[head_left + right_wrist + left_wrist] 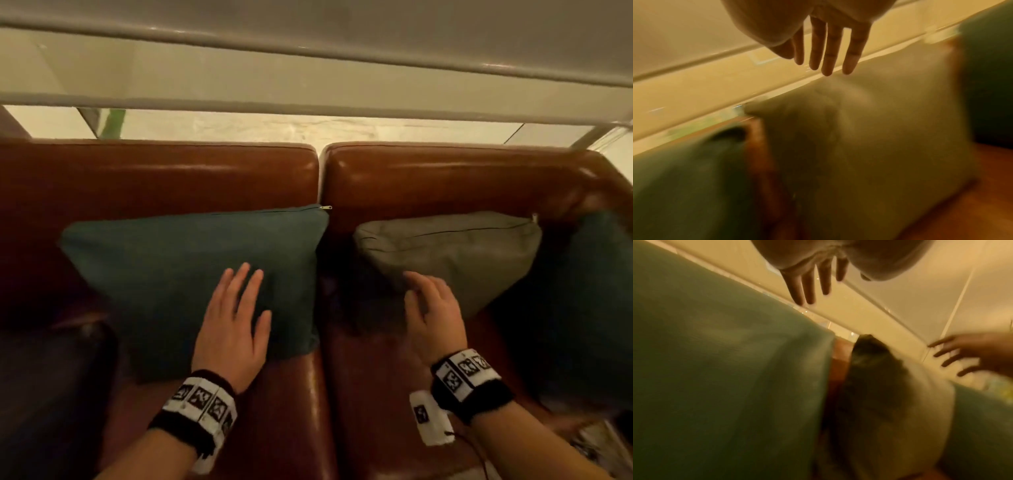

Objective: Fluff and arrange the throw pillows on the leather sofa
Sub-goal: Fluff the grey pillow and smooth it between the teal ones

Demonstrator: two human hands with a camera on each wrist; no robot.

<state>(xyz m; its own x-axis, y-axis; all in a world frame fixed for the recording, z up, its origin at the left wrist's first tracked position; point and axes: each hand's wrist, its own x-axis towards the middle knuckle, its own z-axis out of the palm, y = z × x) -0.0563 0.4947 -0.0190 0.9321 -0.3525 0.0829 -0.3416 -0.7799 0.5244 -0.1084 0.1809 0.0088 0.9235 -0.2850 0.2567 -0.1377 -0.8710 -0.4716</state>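
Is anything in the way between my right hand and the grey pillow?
Nothing visible. The right hand is open just in front of the grey pillow, with only air between them. The teal pillows sit off to either side.

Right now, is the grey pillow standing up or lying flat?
Standing: the grey pillow leans upright against the sofa back, zipper edge on top.

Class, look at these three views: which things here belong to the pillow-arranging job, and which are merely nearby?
Belong to the job:
teal pillow, under the flat left hand
grey-green pillow, with the right hand at its front
second teal pillow, far right
leather sofa

Merely nearby:
white ledge behind the sofa
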